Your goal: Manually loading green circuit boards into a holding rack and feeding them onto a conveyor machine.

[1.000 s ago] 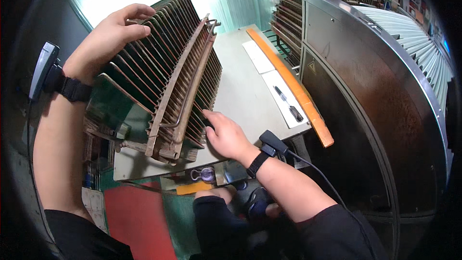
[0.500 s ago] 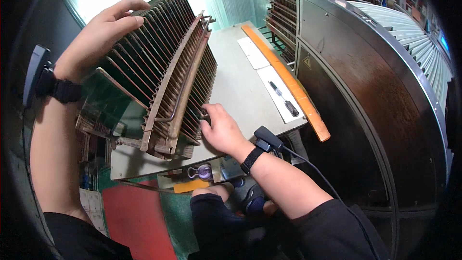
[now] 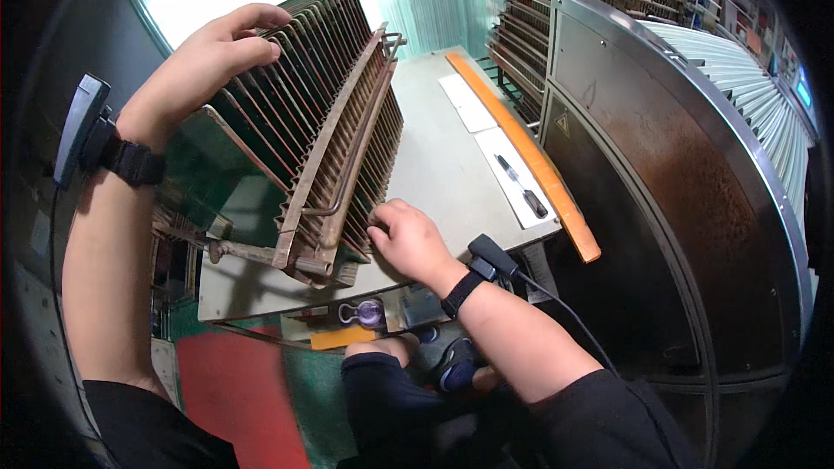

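A rusty metal rack (image 3: 334,152) stands tilted on the pale worktable. Many thin dark plates (image 3: 308,61) sit in its slots, side by side. My left hand (image 3: 230,52) reaches over the upper left side, its thumb and fingers bent over the plates' top edges. At the rack's lower right side, near the table surface, my right hand (image 3: 408,241) is closed, fingertips curled in at the plates' lower ends. Its fingertips are partly hidden, so exactly what they pinch cannot be made out. A bent rod handle (image 3: 354,152) runs along the rack's front.
On the worktable (image 3: 426,156), white sheets (image 3: 469,104) and a black pen (image 3: 521,184) lie beside a long orange strip (image 3: 530,152). A tall metal cabinet (image 3: 634,165) stands at the right. More racks (image 3: 530,26) are stacked behind. A shelf below the tabletop holds a purple object (image 3: 367,313).
The whole view has shifted, so the rack and table appear slightly farther right. Both hands stay at the same places on the rack, the right one with its fingers curled in a little more.
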`<state>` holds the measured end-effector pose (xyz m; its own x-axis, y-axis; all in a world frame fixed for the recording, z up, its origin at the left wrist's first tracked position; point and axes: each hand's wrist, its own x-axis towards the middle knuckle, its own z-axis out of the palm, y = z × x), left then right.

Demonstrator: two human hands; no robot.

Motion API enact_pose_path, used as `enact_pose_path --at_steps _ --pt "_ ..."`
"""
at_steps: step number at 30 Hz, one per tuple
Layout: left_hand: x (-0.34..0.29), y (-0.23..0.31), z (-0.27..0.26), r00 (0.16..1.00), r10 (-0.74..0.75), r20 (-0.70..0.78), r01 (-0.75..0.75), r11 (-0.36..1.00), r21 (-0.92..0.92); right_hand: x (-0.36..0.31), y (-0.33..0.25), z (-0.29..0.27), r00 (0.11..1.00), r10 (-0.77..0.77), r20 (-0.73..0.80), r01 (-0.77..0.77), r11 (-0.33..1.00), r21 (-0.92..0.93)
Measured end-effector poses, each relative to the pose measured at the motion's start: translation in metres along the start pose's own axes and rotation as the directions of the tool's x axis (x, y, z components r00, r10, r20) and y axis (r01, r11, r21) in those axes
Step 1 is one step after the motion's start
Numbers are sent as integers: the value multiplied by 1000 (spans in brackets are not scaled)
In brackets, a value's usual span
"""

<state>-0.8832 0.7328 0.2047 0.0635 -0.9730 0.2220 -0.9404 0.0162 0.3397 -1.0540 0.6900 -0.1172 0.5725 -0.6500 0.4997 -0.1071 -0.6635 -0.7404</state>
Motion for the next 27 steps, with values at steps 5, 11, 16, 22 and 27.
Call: enact_pose_path --at_steps 5,11,16,22,27 --pt "-1 3 2 1000 -1 -19 2 999 34 1 0 3 1000 -5 27 7 998 -64" --pt "2 2 1 994 25 -106 -12 992 127 2 2 6 998 -38 -40 37 999 -37" --pt "1 -3 2 997 67 -43 -68 997 -28 4 1 10 997 51 -63 -58 992 -115" --pt "3 -5 0 992 95 87 -89 993 -72 4 -1 3 993 29 -116 -25 999 33" --pt "4 -5 0 990 126 61 -126 992 -14 2 0 -5 996 -49 77 37 988 150"
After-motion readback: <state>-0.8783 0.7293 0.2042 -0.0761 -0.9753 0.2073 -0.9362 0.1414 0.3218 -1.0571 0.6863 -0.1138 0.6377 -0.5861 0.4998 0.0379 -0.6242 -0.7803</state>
